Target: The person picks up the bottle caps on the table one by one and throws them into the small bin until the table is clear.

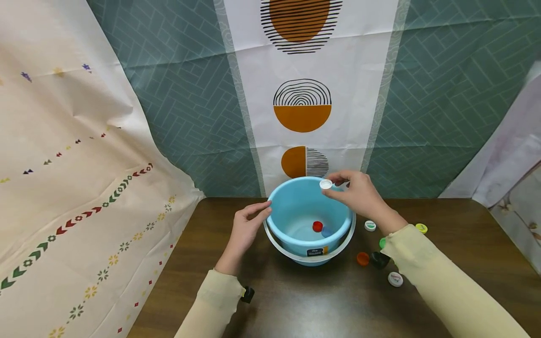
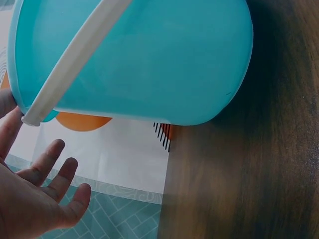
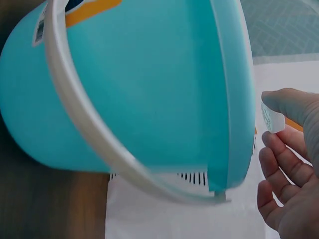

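A light-blue bucket [image 1: 296, 206] stands upright on the table, its white handle [image 1: 291, 256] lowered round the front. Inside, on its floor, lie a red bottle cap [image 1: 317, 226] and a blue bottle cap [image 1: 327, 231]. My left hand [image 1: 247, 225] pinches the bucket's left rim with thumb and forefinger; its other fingers [image 2: 62, 179] spread away from the wall. Over the rim's far right side, my right hand [image 1: 357, 192] pinches a white bottle cap [image 1: 326, 184] between thumb and fingers. The right wrist view shows that cap [image 3: 273, 119] just outside the rim.
Right of the bucket, several caps lie on the wooden table [image 1: 304, 300]: white-and-green [image 1: 370, 226], orange [image 1: 362, 258], white [image 1: 395, 279], yellow [image 1: 421, 228] and green [image 1: 382, 242], the last partly behind my sleeve. Patterned cloth [image 1: 190, 94] hangs behind.
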Motion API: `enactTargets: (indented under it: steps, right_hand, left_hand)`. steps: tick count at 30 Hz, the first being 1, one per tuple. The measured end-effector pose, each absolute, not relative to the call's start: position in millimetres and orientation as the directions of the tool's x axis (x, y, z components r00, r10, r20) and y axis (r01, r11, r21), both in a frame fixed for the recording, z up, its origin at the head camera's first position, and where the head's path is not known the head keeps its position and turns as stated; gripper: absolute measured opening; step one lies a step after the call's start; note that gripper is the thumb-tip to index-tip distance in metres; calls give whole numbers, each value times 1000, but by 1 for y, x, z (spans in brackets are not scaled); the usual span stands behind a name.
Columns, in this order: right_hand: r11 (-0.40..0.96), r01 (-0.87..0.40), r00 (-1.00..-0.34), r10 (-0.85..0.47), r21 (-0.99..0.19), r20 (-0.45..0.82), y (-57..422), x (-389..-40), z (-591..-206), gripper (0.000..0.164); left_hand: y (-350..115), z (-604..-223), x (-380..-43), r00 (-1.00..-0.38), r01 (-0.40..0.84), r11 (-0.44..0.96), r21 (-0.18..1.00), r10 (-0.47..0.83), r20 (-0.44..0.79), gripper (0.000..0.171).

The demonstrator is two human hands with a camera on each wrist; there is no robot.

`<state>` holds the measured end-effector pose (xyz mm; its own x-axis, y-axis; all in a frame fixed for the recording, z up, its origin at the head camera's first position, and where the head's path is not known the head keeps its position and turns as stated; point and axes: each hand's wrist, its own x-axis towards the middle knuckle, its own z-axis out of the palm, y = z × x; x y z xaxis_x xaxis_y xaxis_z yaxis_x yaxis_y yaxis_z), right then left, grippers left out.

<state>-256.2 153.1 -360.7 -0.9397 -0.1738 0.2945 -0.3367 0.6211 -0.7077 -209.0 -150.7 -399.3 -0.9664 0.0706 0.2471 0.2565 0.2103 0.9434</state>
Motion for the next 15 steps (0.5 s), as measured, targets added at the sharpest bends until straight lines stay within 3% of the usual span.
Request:
enactTargets:
  steps: [15]
  right_hand:
    - [570,-368,-929,-250,-734,271,122,-258,-353,40]
  left_hand:
    - [-150,-398,-208,-972,233,206,950,65,224,31]
